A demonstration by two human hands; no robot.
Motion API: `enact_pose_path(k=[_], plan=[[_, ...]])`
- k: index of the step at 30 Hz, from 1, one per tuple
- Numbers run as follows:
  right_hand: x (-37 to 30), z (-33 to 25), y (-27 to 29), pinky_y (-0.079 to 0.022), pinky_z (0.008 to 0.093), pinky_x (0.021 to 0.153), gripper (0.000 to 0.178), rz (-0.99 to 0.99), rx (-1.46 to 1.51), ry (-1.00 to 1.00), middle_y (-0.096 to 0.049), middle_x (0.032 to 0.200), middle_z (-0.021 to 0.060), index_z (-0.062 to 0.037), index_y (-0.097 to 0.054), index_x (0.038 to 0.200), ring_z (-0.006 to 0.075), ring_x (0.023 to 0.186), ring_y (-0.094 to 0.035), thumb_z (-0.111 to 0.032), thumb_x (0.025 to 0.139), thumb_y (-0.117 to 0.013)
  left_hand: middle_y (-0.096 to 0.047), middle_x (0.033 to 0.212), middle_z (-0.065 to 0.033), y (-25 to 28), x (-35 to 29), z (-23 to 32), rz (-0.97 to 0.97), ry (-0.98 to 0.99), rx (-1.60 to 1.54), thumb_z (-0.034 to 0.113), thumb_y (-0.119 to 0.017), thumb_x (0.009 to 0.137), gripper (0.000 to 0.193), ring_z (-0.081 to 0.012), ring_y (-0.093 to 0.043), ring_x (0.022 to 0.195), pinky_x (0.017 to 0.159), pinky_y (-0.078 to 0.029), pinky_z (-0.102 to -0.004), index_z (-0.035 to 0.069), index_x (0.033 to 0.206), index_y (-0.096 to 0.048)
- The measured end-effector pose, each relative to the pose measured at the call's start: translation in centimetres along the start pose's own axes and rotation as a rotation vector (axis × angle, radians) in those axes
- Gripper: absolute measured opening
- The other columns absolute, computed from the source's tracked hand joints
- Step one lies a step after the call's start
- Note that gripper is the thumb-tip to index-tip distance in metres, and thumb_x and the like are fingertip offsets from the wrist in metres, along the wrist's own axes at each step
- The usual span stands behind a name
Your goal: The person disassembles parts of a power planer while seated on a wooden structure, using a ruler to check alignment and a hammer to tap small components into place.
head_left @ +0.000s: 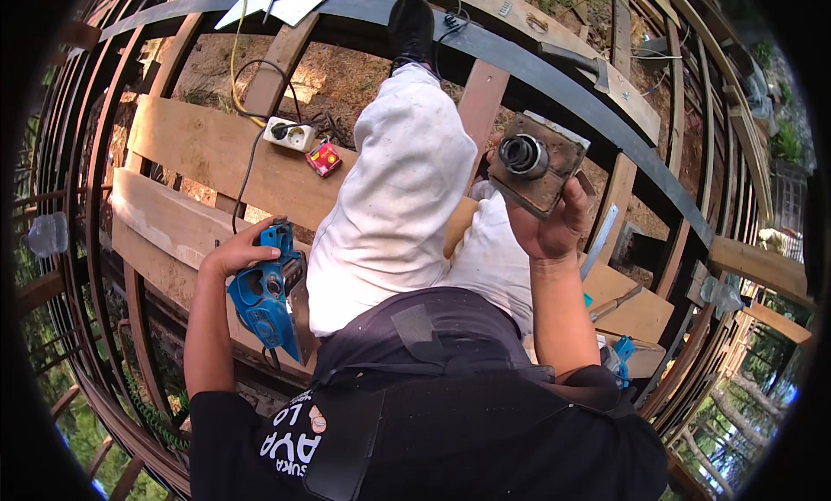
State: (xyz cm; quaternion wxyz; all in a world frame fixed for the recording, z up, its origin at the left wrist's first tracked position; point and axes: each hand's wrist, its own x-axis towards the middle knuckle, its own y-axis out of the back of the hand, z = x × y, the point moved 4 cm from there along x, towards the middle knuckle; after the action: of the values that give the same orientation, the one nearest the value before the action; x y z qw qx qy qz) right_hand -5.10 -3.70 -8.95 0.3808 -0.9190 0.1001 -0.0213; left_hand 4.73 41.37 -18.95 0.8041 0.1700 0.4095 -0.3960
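Note:
My left hand [236, 252] is closed round the handle of a blue electric planer [264, 306], which hangs at the left of my white-trousered leg. Its flat metal side faces the leg. My right hand [554, 228] is raised to the right of my lap and grips a worn, brown, square block [538, 182]. A round metal collar [523, 155] with dark coils inside stands out from the block's face. The fingers behind the block are mostly hidden, while the thumb shows at its lower right edge.
A white power strip [289, 134] with a plug and a small red box [324, 158] lie on a plank [208, 146]. A hatchet [576, 61] rests across the curved grey beam [519, 58]. Gaps between timbers show soil below. Another blue tool [620, 355] sits at lower right.

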Motion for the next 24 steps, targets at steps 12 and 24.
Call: enact_pose_path(k=[12, 24], plan=[[-5.2, -0.3, 1.9, -0.046, 0.0352, 0.1, 0.074, 0.005, 0.411, 0.064, -0.054, 0.129, 0.011, -0.0037, -0.031, 0.144, 0.0199, 0.12, -0.054, -0.012, 0.083, -0.074, -0.059, 0.123, -0.0155, -2.2, -4.3, 14.8, 0.983, -0.576, 0.197, 0.025, -0.049, 0.099, 0.042, -0.0219, -0.056, 0.114, 0.099, -0.043, -0.036, -0.002, 0.131, -0.052], [-10.9, -0.2, 5.1, -0.041, 0.0319, 0.101, 0.097, 0.18, 0.378, 0.275, -0.051, 0.131, 0.0116, -0.0077, -0.02, 0.15, 0.0196, 0.118, -0.053, -0.011, 0.075, -0.082, -0.049, 0.134, -0.0175, -31.0, 4.2, 25.5, -0.137, -0.582, 0.322, 0.028, -0.088, 0.064, 0.102, -0.0272, -0.051, 0.122, 0.103, -0.04, -0.0392, -0.008, 0.142, -0.033]])
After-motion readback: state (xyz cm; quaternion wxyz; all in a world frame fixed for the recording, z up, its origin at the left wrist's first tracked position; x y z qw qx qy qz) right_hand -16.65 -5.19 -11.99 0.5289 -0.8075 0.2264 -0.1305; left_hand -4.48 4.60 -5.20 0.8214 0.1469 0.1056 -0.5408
